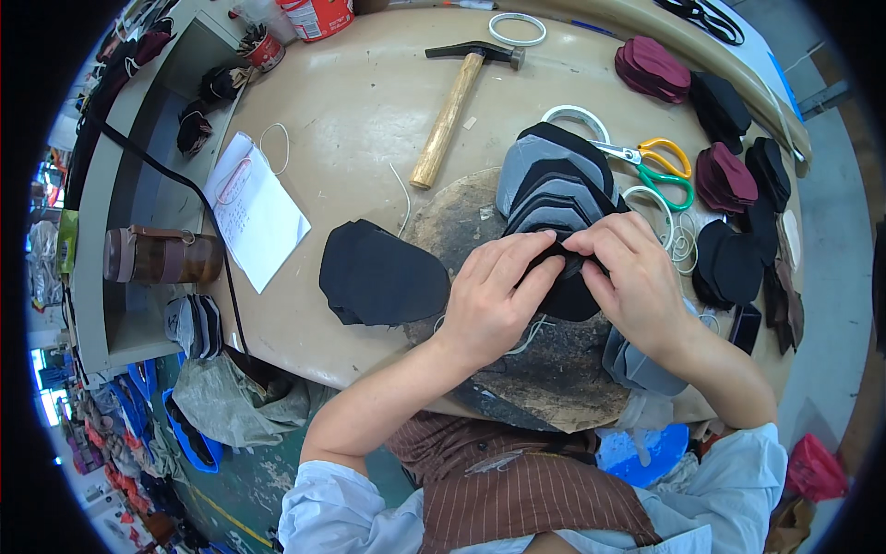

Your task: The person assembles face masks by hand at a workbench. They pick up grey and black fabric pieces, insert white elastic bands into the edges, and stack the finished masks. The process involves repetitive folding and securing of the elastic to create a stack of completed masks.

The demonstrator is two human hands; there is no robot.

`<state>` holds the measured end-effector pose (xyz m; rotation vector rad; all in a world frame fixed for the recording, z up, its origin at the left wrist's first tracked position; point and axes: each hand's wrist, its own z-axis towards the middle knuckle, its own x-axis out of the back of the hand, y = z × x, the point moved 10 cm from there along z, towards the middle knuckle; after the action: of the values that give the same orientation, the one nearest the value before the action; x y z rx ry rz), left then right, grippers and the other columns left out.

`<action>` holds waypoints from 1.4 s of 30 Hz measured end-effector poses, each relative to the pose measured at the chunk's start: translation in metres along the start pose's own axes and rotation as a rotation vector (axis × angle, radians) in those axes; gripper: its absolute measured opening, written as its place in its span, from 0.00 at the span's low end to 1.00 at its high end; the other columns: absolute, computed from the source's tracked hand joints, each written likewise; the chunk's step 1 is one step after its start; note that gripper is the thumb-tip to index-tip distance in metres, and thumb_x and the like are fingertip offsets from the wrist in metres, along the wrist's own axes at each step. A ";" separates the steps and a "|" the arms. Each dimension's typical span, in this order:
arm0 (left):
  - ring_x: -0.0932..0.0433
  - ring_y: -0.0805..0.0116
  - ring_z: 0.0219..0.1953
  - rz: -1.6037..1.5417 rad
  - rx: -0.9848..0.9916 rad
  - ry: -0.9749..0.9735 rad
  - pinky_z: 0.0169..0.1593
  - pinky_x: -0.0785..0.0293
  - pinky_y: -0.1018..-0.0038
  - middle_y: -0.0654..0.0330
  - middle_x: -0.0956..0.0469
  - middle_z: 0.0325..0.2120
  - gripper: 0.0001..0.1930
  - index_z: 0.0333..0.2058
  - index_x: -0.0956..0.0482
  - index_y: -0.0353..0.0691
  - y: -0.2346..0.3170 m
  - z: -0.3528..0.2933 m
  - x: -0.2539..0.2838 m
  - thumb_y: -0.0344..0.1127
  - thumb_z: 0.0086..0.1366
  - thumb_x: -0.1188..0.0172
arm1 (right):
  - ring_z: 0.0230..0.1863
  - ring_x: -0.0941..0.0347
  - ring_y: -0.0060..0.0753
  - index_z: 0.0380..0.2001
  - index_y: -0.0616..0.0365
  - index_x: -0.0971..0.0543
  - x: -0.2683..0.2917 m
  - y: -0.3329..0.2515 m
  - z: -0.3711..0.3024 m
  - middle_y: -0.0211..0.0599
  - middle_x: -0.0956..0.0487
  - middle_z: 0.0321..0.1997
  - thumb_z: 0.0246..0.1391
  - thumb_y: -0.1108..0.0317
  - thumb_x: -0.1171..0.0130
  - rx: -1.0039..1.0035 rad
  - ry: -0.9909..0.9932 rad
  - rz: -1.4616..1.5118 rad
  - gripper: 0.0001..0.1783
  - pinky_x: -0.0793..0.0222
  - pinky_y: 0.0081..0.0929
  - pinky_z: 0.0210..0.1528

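Between both hands is a black fabric piece [569,300], bent up where the fingertips meet. My left hand [498,294] pinches its left edge between thumb and fingers. Opposite it, my right hand [637,277] pinches the right edge, and the two hands nearly touch. Just beyond the fingers lies an overlapping row of grey and black fabric pieces [558,171], fanned away from me. A stack of black fabric pieces [383,275] sits to the left of my left hand. Beneath my hands is a round, worn dark board [517,392]. Grey pieces [637,360] lie partly under my right forearm.
A hammer [448,120] lies at the far middle, near a tape roll [517,29]. Scissors [660,164] with orange and green handles rest right of the row. Maroon stacks [652,69] and black stacks [729,263] line the right. Written paper [257,217] and a bottle [166,256] are left.
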<state>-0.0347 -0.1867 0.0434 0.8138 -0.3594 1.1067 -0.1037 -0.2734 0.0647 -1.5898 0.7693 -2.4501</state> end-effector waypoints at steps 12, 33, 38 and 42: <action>0.22 0.60 0.44 -0.061 -0.006 -0.051 0.45 0.26 0.67 0.61 0.23 0.41 0.19 0.43 0.20 0.41 0.001 0.004 -0.001 0.25 0.48 0.37 | 0.43 0.30 0.45 0.32 0.60 0.23 0.001 0.004 -0.001 0.39 0.26 0.37 0.41 0.81 0.39 -0.032 -0.031 0.023 0.11 0.32 0.38 0.46; 0.27 0.63 0.43 -0.025 0.163 -0.062 0.50 0.39 0.66 0.64 0.27 0.39 0.18 0.42 0.21 0.46 -0.010 0.009 -0.004 0.28 0.50 0.33 | 0.42 0.28 0.44 0.40 0.59 0.23 0.001 0.020 0.007 0.37 0.18 0.34 0.55 0.77 0.50 -0.105 -0.199 0.271 0.10 0.33 0.38 0.48; 0.27 0.64 0.45 0.076 0.084 -0.050 0.52 0.41 0.64 0.64 0.26 0.42 0.14 0.38 0.20 0.48 -0.005 0.009 -0.003 0.29 0.50 0.33 | 0.43 0.28 0.44 0.40 0.58 0.24 -0.001 0.027 0.005 0.37 0.18 0.34 0.56 0.77 0.51 -0.189 -0.212 0.365 0.10 0.34 0.37 0.48; 0.27 0.63 0.48 0.109 0.084 -0.106 0.55 0.43 0.61 0.62 0.25 0.44 0.10 0.36 0.20 0.47 -0.002 0.014 -0.001 0.31 0.52 0.35 | 0.42 0.27 0.44 0.39 0.59 0.23 0.002 0.017 0.009 0.38 0.18 0.34 0.55 0.75 0.46 -0.073 -0.205 0.146 0.08 0.33 0.37 0.47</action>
<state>-0.0320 -0.1983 0.0514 0.9391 -0.4528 1.1892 -0.0991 -0.2914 0.0610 -1.7106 0.9125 -2.1423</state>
